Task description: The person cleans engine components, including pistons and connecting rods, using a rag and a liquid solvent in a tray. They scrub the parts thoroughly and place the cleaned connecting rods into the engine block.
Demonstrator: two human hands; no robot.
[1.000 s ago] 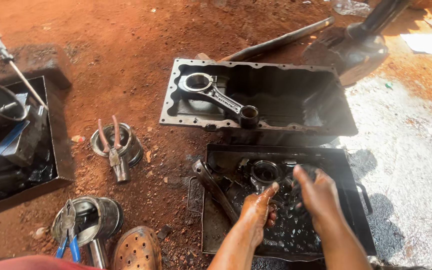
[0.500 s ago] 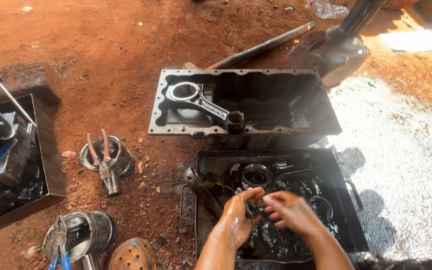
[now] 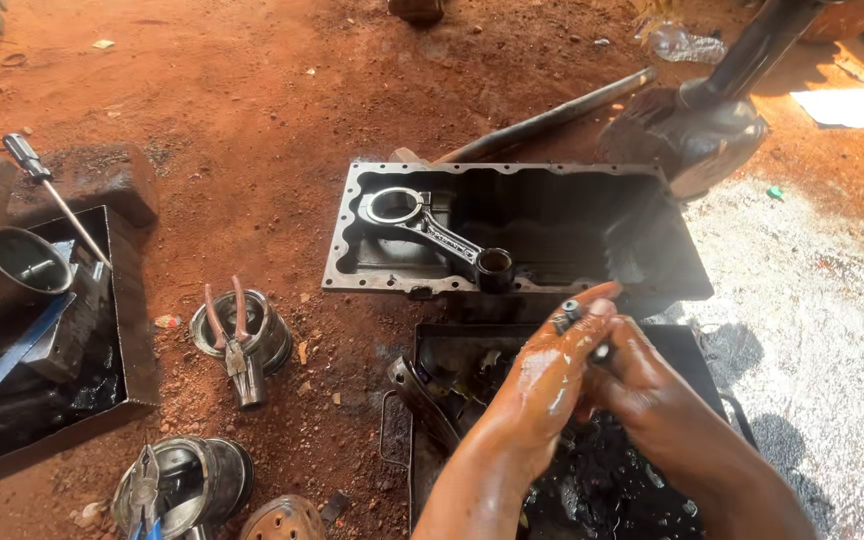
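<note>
Now, left hand point(image 3: 542, 385): pinching small metal part point(image 3: 568, 311), oily.
Right hand point(image 3: 652, 395): gripping same part, underneath.
Washing tray point(image 3: 697, 350): 6 o'clock; parts still soaking.
Connecting rod point(image 3: 437, 232): 12 o'clock, in oil pan point(image 3: 352, 215).

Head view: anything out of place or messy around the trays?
Tools lie on the bare dirt: red pliers rest across a piston, not a bench. Both hands are oil-coated over the black tray.

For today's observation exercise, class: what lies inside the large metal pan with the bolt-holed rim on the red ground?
Inside the oil pan lies one connecting rod, big ring at the left, small ring toward the middle. The rest of the floor shows bare dark metal. The near right corner is covered by the left hand.
</note>
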